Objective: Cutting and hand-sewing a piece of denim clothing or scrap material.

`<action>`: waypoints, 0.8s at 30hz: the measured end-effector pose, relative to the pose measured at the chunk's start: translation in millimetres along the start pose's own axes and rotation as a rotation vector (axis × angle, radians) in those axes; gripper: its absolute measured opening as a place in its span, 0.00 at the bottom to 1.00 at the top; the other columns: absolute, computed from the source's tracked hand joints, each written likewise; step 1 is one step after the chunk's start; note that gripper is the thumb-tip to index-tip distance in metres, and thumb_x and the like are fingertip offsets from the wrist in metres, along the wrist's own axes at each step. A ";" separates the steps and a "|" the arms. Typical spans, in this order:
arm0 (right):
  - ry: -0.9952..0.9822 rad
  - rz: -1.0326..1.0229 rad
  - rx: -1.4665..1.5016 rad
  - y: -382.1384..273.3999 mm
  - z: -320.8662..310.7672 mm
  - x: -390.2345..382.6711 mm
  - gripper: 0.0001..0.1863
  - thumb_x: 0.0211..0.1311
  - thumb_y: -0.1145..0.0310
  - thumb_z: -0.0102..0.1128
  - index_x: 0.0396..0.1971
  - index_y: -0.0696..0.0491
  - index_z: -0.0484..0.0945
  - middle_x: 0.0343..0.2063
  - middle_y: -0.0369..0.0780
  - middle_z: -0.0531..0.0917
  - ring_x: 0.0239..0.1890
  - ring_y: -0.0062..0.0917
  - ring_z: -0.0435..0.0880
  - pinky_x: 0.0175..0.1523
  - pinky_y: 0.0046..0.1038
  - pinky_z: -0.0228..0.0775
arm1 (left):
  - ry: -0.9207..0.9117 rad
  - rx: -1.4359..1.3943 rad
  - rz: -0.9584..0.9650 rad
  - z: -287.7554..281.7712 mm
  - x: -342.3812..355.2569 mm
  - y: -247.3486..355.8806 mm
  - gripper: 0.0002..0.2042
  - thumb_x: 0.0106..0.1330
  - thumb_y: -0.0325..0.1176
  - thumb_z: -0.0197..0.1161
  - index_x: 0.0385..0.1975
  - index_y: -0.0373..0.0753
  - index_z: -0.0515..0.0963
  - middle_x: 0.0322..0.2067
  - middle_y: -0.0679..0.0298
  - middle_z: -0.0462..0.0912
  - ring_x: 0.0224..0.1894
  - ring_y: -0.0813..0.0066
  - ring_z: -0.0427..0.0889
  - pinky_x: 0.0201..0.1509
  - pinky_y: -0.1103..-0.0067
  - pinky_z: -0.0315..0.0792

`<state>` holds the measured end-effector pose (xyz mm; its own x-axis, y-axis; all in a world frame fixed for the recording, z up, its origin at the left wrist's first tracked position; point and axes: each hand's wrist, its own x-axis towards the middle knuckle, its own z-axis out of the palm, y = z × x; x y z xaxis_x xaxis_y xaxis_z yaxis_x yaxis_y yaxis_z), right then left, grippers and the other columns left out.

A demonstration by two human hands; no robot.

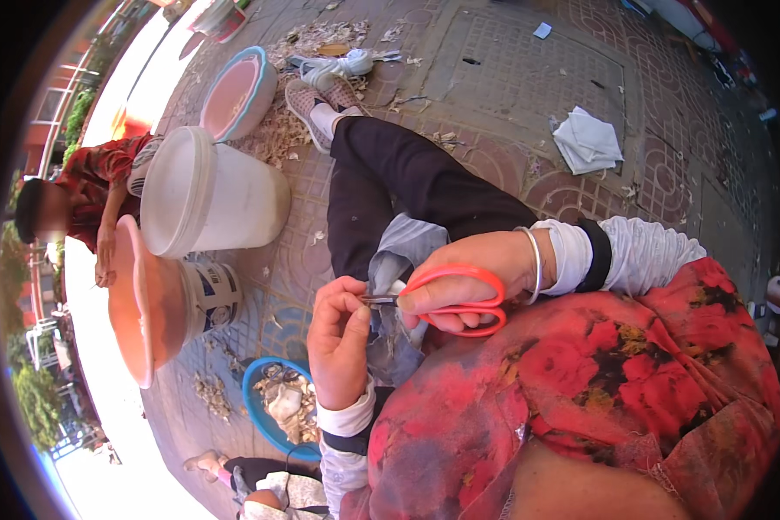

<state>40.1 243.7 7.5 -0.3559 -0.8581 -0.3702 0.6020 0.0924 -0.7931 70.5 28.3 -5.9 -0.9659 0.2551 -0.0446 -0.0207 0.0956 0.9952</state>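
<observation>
My right hand (477, 264) is closed around a pair of scissors with red-orange handles (481, 308), the blades pointing left toward my other hand. Fingers bent and pressed together, my left hand (340, 347) pinches at the blade tips; what sits between its fingertips is too small to make out. A small white piece shows by the blades, partly behind my right fingers. Beneath both hands, a crumpled grey cloth (412, 238) lies over my lap.
A blue basin (253, 403) of pale scraps stands left of my left arm. Farther left are an orange basin (128, 303), a white bucket (247, 195) and a pink basin (234, 94). Another person (87, 191) reaches toward the orange basin. Folded white sheets (588, 140) lie on the paving.
</observation>
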 end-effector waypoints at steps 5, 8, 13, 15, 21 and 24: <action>0.151 -0.051 -0.121 -5.7 0.5 -9.0 0.20 0.60 0.52 0.46 0.33 0.56 0.73 0.14 0.32 0.71 0.15 0.12 0.67 0.20 0.14 0.59 | 0.226 -0.254 -0.005 4.8 -3.6 6.9 0.02 0.61 0.25 0.50 0.32 0.36 0.69 0.39 0.62 0.71 0.35 0.78 0.70 0.43 0.80 0.67; 0.371 -0.211 -0.157 1.2 -14.4 -24.6 0.19 0.60 0.53 0.46 0.35 0.56 0.71 0.14 0.31 0.70 0.14 0.11 0.67 0.19 0.13 0.58 | 0.423 -0.298 -0.054 -20.1 0.9 -7.9 0.04 0.63 0.30 0.50 0.32 0.36 0.69 0.32 0.63 0.73 0.30 0.79 0.71 0.38 0.80 0.68; 0.983 -0.297 -0.225 40.1 -77.9 -59.2 0.17 0.58 0.52 0.50 0.27 0.53 0.71 0.14 0.32 0.71 0.14 0.12 0.68 0.19 0.14 0.60 | 0.623 -0.230 -0.193 -63.5 -8.9 -31.1 0.11 0.64 0.37 0.50 0.27 0.36 0.71 0.29 0.66 0.74 0.26 0.80 0.70 0.32 0.83 0.67; 1.117 -0.189 -0.339 84.7 -117.4 -73.2 0.18 0.58 0.53 0.51 0.27 0.55 0.71 0.13 0.33 0.71 0.14 0.14 0.69 0.19 0.17 0.61 | 0.632 -0.185 -0.290 -61.9 -6.9 -33.8 0.08 0.62 0.34 0.52 0.27 0.36 0.72 0.30 0.66 0.74 0.29 0.80 0.71 0.32 0.83 0.67; 1.343 0.413 -0.437 302.2 -210.7 -96.1 0.21 0.52 0.52 0.56 0.32 0.57 0.74 0.23 0.45 0.79 0.25 0.35 0.80 0.30 0.33 0.70 | 0.015 0.047 -0.173 -12.9 7.6 -9.6 0.11 0.53 0.26 0.60 0.37 0.35 0.74 0.39 0.69 0.73 0.32 0.83 0.70 0.34 0.86 0.64; 1.431 0.570 -0.593 346.8 -194.8 -88.1 0.22 0.50 0.52 0.57 0.34 0.58 0.74 0.29 0.51 0.79 0.36 0.44 0.78 0.40 0.38 0.69 | -0.048 0.224 -0.193 -4.6 16.6 -12.7 0.13 0.50 0.26 0.61 0.38 0.36 0.74 0.39 0.68 0.72 0.34 0.82 0.70 0.35 0.85 0.64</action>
<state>141.0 449.8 -329.1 -0.7298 0.4539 -0.5113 0.6581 0.6690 -0.3455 53.6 26.9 -18.9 -0.9364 0.2559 -0.2403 -0.1399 0.3557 0.9241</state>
